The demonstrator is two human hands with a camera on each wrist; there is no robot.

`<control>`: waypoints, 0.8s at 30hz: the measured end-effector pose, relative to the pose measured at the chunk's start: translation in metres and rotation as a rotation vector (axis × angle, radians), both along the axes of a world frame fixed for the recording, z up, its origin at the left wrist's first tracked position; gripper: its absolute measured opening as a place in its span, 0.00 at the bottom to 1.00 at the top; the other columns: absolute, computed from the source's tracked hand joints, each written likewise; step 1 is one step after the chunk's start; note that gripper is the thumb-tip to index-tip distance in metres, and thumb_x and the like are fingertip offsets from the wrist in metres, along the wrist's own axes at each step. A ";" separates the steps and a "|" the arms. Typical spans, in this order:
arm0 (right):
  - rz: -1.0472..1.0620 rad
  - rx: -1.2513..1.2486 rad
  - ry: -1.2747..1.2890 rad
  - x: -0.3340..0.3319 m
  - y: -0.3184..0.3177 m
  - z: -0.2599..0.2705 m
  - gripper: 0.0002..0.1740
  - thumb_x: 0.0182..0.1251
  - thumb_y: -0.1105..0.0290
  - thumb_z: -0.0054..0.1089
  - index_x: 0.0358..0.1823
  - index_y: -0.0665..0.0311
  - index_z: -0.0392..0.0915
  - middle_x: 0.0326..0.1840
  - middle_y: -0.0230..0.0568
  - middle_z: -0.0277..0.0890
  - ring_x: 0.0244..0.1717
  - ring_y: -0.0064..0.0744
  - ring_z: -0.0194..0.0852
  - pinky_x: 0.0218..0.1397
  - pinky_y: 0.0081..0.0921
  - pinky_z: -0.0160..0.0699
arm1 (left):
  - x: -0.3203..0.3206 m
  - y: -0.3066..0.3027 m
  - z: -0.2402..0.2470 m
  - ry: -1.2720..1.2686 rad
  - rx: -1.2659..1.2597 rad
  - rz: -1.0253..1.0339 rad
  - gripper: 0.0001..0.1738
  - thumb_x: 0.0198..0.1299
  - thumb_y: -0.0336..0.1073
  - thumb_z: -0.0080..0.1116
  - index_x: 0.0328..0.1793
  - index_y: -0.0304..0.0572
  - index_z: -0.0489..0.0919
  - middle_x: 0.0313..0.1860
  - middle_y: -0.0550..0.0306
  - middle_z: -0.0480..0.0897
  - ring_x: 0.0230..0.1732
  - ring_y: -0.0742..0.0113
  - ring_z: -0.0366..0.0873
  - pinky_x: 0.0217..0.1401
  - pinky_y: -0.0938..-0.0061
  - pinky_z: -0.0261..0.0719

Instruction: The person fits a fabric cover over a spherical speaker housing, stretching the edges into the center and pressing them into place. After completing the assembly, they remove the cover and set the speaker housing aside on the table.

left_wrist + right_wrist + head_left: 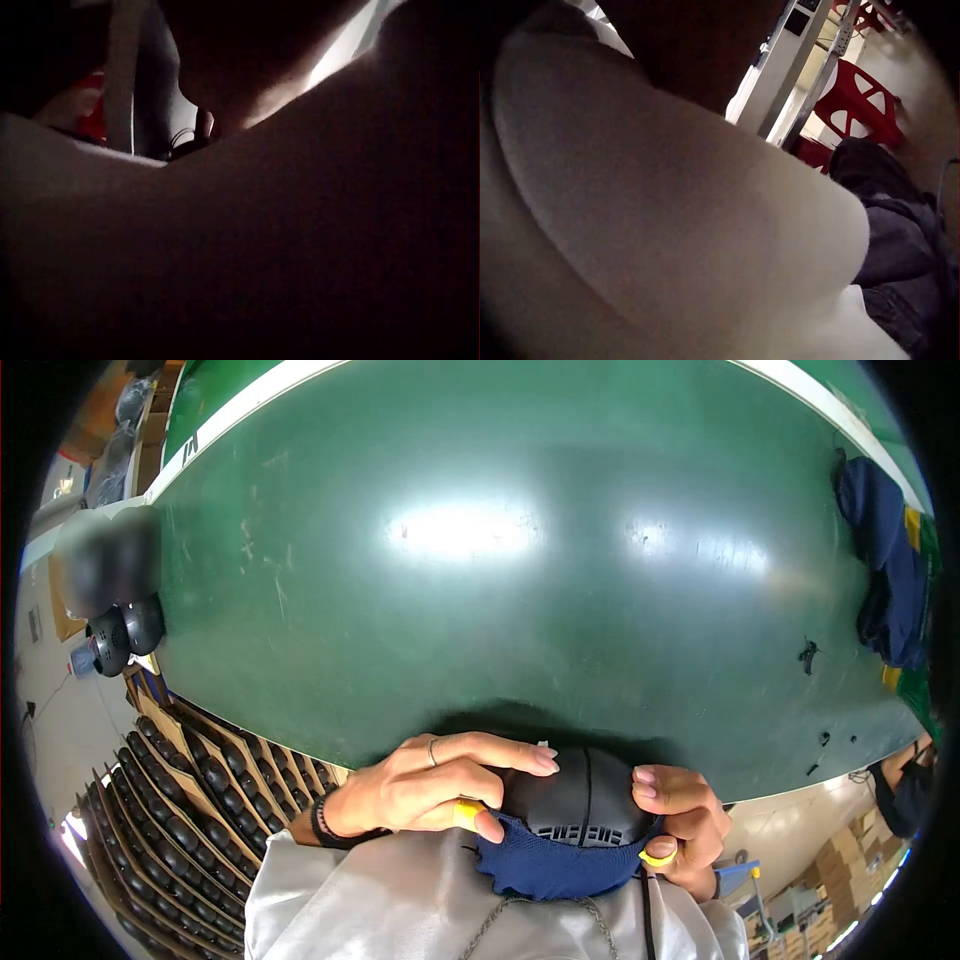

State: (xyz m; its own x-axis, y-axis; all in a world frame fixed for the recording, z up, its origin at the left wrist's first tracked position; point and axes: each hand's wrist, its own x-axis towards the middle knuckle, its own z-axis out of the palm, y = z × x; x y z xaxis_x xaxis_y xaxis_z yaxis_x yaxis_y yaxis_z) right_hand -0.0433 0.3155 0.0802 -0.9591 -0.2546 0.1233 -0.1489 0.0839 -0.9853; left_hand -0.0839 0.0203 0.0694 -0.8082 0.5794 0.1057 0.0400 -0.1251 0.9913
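Note:
A black domed shell (545, 795) with a raised centre strip and slotted vents is held against the person's front at the table edge. Navy knit cloth (565, 868) wraps round its near rim. The left hand (440, 785) holds the shell's left side, fingers over the top and yellow-taped thumb at the cloth edge. On the other side, the right hand (685, 820) grips shell and cloth, its fingers curled and its yellow-banded thumb on the cloth's rim. Both wrist views are mostly blocked by clothing, and the held shell is out of sight there.
A green table (500, 630) spreads ahead. Navy cloth pieces (885, 560) lie at its right end, near small black scraps (808, 654). Black shells (125, 635) sit at the left edge. Racks of black shells (190, 820) stand lower left. A red stool (859, 105) shows in the right wrist view.

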 end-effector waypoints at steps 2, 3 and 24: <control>0.022 0.020 0.020 -0.002 0.000 0.001 0.22 0.75 0.61 0.66 0.30 0.69 0.69 0.48 0.54 0.85 0.51 0.57 0.88 0.53 0.50 0.91 | -0.007 -0.005 0.006 0.005 -0.021 -0.069 0.14 0.67 0.34 0.68 0.38 0.34 0.74 0.65 0.26 0.79 0.65 0.34 0.82 0.64 0.52 0.86; 0.022 0.019 0.022 -0.002 0.000 0.001 0.22 0.75 0.61 0.66 0.30 0.69 0.69 0.48 0.54 0.85 0.51 0.57 0.88 0.53 0.50 0.91 | -0.009 -0.004 0.009 0.045 -0.047 -0.090 0.14 0.66 0.33 0.68 0.36 0.34 0.73 0.65 0.26 0.79 0.65 0.34 0.82 0.64 0.52 0.87; -0.042 0.036 -0.014 -0.004 -0.005 -0.006 0.16 0.79 0.65 0.60 0.34 0.69 0.72 0.44 0.51 0.84 0.47 0.52 0.88 0.52 0.47 0.90 | 0.009 0.011 0.033 -0.025 -0.614 0.111 0.04 0.69 0.31 0.64 0.41 0.40 0.80 0.59 0.48 0.77 0.53 0.56 0.72 0.56 0.64 0.74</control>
State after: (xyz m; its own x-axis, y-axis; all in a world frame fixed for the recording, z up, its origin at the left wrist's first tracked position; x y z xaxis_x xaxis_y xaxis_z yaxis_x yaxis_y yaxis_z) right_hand -0.0473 0.3102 0.0744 -0.9706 -0.2181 0.1017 -0.1312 0.1253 -0.9834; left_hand -0.0747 0.0311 0.1025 -0.8648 0.4414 -0.2396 -0.0038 0.4713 0.8820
